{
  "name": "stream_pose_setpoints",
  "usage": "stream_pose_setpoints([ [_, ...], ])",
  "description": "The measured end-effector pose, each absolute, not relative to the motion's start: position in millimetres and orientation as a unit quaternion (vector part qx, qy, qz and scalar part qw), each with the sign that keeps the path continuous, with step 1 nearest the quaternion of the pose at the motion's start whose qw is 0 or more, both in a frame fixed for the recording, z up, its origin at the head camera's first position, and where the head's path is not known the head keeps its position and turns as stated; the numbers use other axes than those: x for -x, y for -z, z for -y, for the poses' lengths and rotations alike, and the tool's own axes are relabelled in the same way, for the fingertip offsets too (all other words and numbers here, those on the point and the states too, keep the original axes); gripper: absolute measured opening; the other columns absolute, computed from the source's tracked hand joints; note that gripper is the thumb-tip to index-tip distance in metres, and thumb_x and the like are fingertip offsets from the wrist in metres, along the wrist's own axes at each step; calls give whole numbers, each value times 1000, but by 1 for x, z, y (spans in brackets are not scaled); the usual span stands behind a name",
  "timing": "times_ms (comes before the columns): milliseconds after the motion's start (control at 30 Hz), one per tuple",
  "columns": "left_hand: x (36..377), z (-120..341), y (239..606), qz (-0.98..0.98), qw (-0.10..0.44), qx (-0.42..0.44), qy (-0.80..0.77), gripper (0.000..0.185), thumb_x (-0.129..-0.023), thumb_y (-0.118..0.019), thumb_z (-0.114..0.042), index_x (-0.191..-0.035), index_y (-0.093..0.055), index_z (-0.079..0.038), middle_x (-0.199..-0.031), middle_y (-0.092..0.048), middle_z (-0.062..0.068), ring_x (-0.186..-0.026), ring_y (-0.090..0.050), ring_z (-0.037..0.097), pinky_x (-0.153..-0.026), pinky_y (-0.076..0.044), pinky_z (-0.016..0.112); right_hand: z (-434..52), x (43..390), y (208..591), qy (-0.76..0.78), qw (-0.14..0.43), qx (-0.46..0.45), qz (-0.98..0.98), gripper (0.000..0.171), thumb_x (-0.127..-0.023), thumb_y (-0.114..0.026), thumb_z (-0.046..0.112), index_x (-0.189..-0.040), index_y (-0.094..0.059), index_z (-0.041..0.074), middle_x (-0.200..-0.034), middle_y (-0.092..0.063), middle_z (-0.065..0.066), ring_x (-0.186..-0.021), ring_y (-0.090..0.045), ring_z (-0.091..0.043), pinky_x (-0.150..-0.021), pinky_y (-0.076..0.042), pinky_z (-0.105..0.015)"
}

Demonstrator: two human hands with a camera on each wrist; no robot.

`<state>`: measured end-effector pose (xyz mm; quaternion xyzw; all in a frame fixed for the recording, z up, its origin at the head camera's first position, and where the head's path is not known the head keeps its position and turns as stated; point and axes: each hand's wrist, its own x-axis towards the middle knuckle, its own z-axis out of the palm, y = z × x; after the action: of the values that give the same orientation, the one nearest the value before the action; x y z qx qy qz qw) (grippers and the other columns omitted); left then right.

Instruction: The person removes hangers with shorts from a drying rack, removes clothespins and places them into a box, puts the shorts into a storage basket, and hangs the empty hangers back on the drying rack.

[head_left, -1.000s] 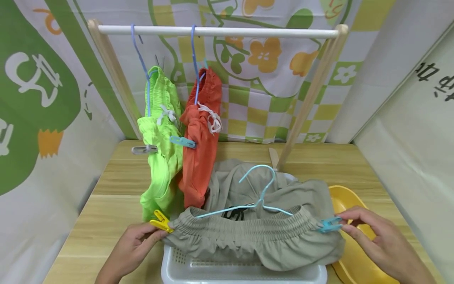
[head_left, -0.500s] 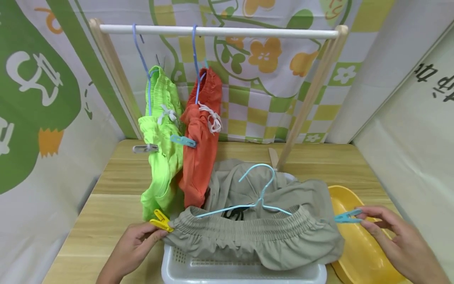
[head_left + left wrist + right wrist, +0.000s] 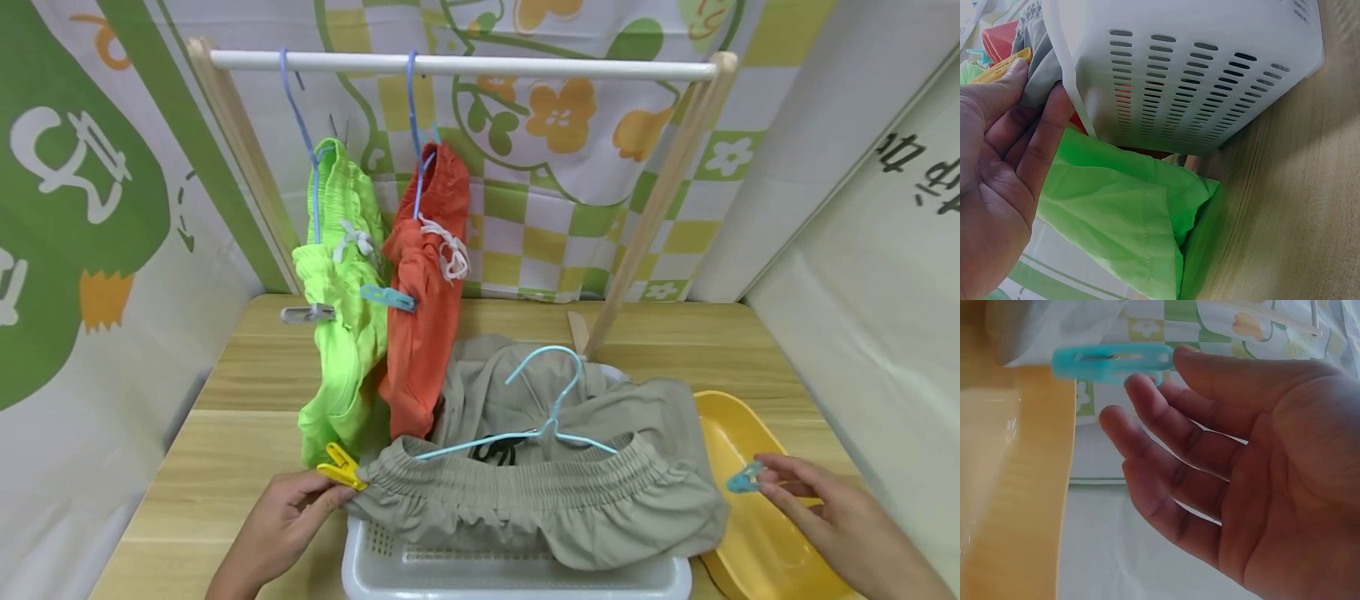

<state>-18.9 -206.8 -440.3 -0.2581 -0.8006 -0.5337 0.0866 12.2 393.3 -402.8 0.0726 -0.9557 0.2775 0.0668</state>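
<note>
The left grip (image 3: 292,510) is a bare hand, narrowing to a bare left wrist (image 3: 246,560). Close up, the left palm (image 3: 994,200) shows branching creases, and the left thumb (image 3: 997,94) is broad. The right grip (image 3: 832,515) is bare too, its fingers (image 3: 1192,440) fairly slender, with rounded tips and creased joints. Long lines cross the right palm (image 3: 1272,500), and a full, rounded mound swells below the right thumb (image 3: 1241,374).

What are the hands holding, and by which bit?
The right hand holds a blue clothespin by its handles; the left hand pinches the gray pants by the edge beside the yellow clothespin.
</note>
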Motion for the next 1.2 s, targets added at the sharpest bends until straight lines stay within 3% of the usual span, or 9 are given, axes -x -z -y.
stream_pose_setpoints([
  [167, 19, 206, 440, 800, 91, 260, 533, 32, -91, -66, 16, -104, -76, -11, -92, -73, -4, -79, -65, 8, -67, -55, 22, -387, -12, 402, -271, 70, -74, 957, 25, -100, -69, 9, -124, -70, 5, -116, -59, 31, -89, -60, 7, -65, -50, -14],
  [467, 18, 205, 441, 801, 98, 257, 532, 31, -91, -66, 16, -104, -75, -10, -92, -73, -4, -79, -65, 9, -66, -55, 22, -342, -13, 376, -295, 151, -131, 934, 30, -90, -76, -4, -111, -75, 17, -105, -72, 15, -85, -63, 3, -69, -47, -9],
  [667, 19, 204, 443, 797, 103, 260, 536, 33, -90, -65, 18, -104, -75, -9, -93, -73, -3, -80, -65, 8, -66, -55, 21, -293, -14, 343, -306, 185, -216, 908, 40, -81, -81, -9, -108, -75, 20, -98, -73, 11, -83, -60, 2, -59, -46, -13],
  [800, 19, 204, 444, 796, 107, 260, 536, 34, -90, -65, 18, -104, -75, -11, -92, -73, -3, -78, -65, 9, -65, -55, 22, -259, -8, 333, -340, 218, -325, 855, 8, -100, -70, 13, -107, -74, 14, -98, -72, 8, -85, -60, 1, -64, -48, -12],
  [900, 19, 203, 444, 797, 109, 260, 535, 34, -90, -66, 17, -103, -76, -12, -91, -73, -3, -76, -65, 10, -64, -54, 22, -236, -3, 330, -369, 230, -407, 803, 23, -108, -57, 26, -107, -73, 9, -98, -70, 5, -85, -62, -3, -71, -50, -14],
  [1067, 18, 203, 444, 802, 113, 257, 527, 33, -90, -67, 17, -102, -76, -13, -90, -72, -4, -74, -66, 13, -63, -54, 22, -203, 2, 328, -393, 207, -478, 758, 16, -107, -58, 16, -110, -71, 7, -102, -71, 1, -89, -66, -9, -79, -54, -19],
  [1200, 17, 204, 443, 805, 115, 255, 523, 34, -89, -67, 17, -102, -76, -13, -90, -72, -5, -75, -66, 10, -64, -54, 21, -173, 3, 330, -407, 192, -502, 738, 12, -106, -60, 13, -110, -70, 8, -102, -70, 3, -92, -66, -6, -80, -54, -19],
])
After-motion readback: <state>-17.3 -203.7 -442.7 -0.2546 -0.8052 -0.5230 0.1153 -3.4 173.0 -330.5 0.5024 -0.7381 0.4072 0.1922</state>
